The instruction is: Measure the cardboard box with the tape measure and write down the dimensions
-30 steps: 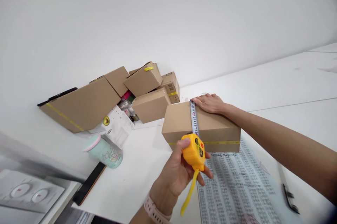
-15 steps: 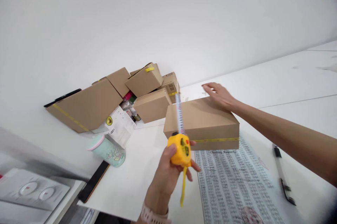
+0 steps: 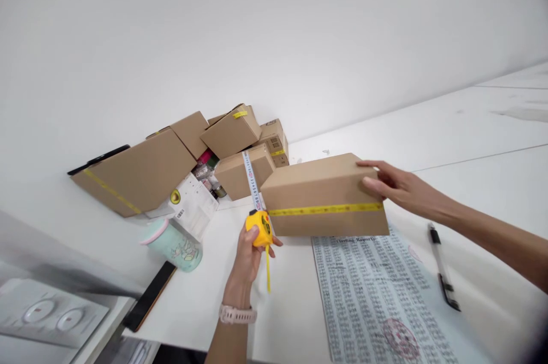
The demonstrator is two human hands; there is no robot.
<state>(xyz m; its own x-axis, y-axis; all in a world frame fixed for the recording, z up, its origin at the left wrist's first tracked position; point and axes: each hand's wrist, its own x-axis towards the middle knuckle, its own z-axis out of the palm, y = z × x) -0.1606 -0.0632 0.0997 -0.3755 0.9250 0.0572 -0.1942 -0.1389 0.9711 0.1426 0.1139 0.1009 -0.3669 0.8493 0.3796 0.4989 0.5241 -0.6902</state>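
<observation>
Squarely in the middle of the table sits a closed cardboard box, brown, with a strip of yellow tape running along the face that is turned toward the camera. It looks tipped up a little, its lower edge resting at the top of a printed sheet full of fine rows of text.

The right hand reaches in from the right and lies against the box's right end, fingers nearly straight and spread, not curled around anything. The left hand, a pale watch on its wrist, is closed around a yellow tape measure just beside the box's lower left corner. A short length of blade sticks up from the case past the box's left end, and a yellow strap hangs below the hand.

To the right of the sheet lies a pen, apart from the box. To the left stand a mint-green cup with a pink rim and, near the table's edge, a dark phone. Behind, against the white wall, lies a loose pile of cardboard boxes with a white carton leaning in front of it.
</observation>
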